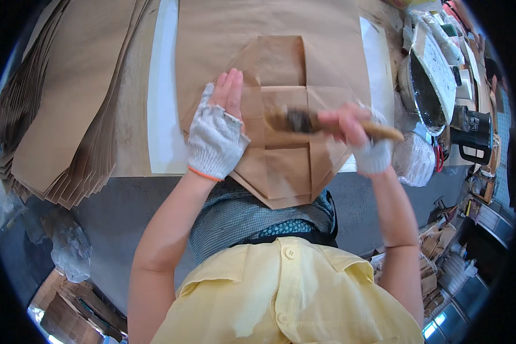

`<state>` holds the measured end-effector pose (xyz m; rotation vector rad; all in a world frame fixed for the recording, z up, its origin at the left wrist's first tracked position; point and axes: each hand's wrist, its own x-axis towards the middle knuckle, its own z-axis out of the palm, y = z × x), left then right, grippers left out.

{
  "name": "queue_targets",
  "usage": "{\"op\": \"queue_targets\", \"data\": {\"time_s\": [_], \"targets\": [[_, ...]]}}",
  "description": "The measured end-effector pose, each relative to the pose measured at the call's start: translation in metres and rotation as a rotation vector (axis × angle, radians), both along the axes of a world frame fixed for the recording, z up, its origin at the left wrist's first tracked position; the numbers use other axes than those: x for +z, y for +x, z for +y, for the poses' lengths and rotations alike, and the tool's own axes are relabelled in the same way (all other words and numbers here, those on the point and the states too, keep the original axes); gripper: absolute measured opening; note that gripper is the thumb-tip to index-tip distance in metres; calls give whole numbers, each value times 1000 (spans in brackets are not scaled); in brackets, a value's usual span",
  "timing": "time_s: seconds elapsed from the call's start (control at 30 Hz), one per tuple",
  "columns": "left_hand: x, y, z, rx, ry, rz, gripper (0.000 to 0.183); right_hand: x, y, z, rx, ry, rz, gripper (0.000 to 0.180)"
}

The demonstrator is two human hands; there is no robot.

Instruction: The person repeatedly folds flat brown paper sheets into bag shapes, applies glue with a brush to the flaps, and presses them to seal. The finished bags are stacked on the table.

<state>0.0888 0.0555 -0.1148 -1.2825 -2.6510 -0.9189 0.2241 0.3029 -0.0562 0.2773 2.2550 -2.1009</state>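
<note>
A brown kraft paper bag (pixel 284 172) lies before me. Its end is folded out into a flat, angular bottom with overlapping flaps, and its near corner juts past the table edge. My left hand (pixel 219 129), in a white fingerless knit glove with an orange cuff, rests flat on the left side of the folds, holding nothing. In my right hand (pixel 352 129), gloved the same way, is a wooden-handled brush (pixel 299 120). Motion blurs its head, which points left over the middle flap; whether the bristles touch the paper, I cannot tell.
Fanned brown paper bags (pixel 77 99) are stacked at the left, overhanging the table edge. At the right stand a metal basin (pixel 413 90) with a white board across it, a plastic-wrapped bundle (pixel 414 159), red-handled scissors (pixel 439 157) and a black mug (pixel 475 135). White sheeting (pixel 163 94) lies beneath the bag.
</note>
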Motion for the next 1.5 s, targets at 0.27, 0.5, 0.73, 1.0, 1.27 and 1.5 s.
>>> {"op": "queue_targets", "data": {"time_s": [0.27, 0.5, 0.73, 1.0, 1.27, 1.5], "targets": [[-15, -37, 28, 30, 10, 97, 75, 9, 6, -49, 530, 969, 507, 36], [-24, -38, 25, 73, 19, 160, 64, 53, 33, -24, 625, 620, 320, 22], [-25, -39, 32, 67, 24, 197, 51, 29, 63, -37, 391, 989, 350, 28], [-15, -40, 29, 94, -95, 199, 51, 30, 13, -51, 487, 538, 212, 15], [-5, -13, 3, 6, -83, 97, 54, 17, -3, 17, -315, -75, -17, 9], [-8, -6, 1, 40, -37, 18, 59, 10, -120, -11, -429, -77, -251, 21]]}}
